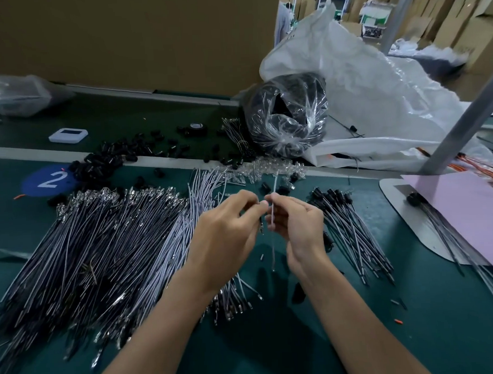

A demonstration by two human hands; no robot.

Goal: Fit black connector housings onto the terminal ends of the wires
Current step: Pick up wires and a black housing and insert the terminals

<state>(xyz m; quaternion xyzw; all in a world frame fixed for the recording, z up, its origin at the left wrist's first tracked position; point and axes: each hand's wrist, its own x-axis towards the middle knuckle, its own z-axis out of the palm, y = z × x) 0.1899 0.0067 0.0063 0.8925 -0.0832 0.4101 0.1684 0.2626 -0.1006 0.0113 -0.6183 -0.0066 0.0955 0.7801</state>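
- A white numeral "2" was printed on a round blue sticker [49,180] stuck flat on the green bench top [444,333], at the far left, just beside the heap of black connector housings [103,162]
- Anything on the cardboard cartons [458,16] far behind was too blurred to read

A dark green table [359,337] fills the foreground, crossed by a pale strip [26,152]. Behind it stands a tall brown cardboard panel [120,37]. To the right a grey metal post [468,126] slants upward, and stacked cardboard boxes [458,16] line the far room.
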